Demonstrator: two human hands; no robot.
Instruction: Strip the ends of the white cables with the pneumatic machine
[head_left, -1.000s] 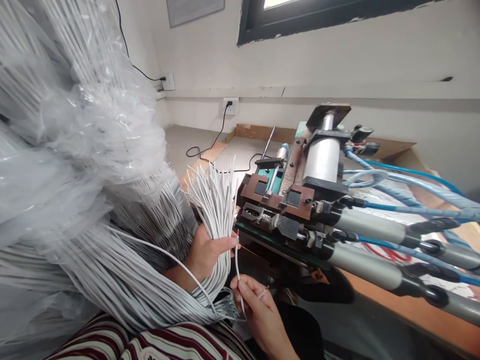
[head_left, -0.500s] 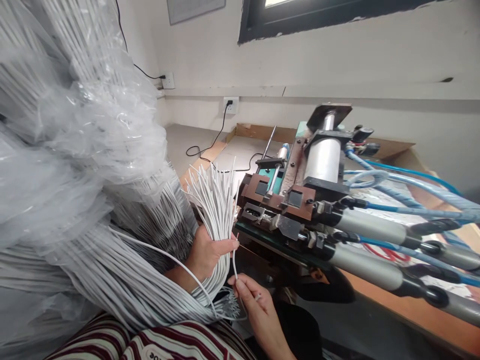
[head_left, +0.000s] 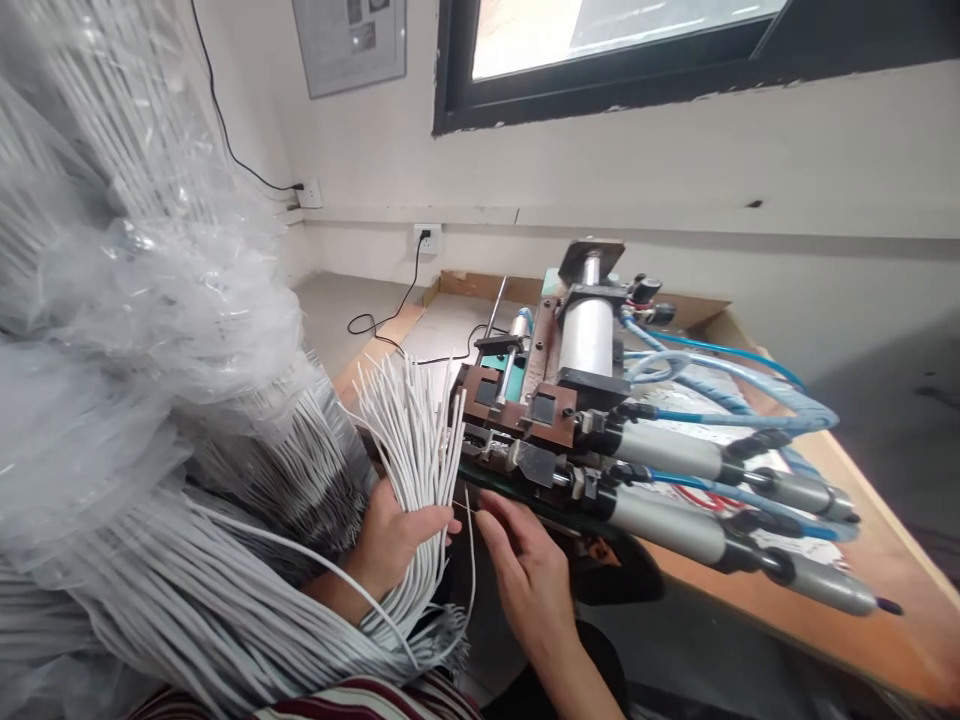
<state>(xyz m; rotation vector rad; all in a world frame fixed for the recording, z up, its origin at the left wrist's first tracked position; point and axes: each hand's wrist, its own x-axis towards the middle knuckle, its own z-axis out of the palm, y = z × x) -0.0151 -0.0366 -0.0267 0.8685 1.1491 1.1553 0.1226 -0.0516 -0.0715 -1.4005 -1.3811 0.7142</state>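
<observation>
Sits between a large plastic-wrapped heap of wires [head_left: 172, 290] at left and a machine [head_left: 589, 335] at right. Clasps a thick bundle [head_left: 416, 440] tightly in the left hand [head_left: 390, 540], near the machine, with ends fanned toward the far side. Holds the right hand [head_left: 529, 565] just beside one loose wire [head_left: 472, 560], fingertips together or apart, impossible to tell. Looks only partly done: bundle gathered, one wire outside, many in the heap.

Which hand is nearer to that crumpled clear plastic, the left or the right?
Left. The left hand, around a bundle of pale wires, is to the right of the plastic; the right hand is farther right, past the bundle.
</observation>
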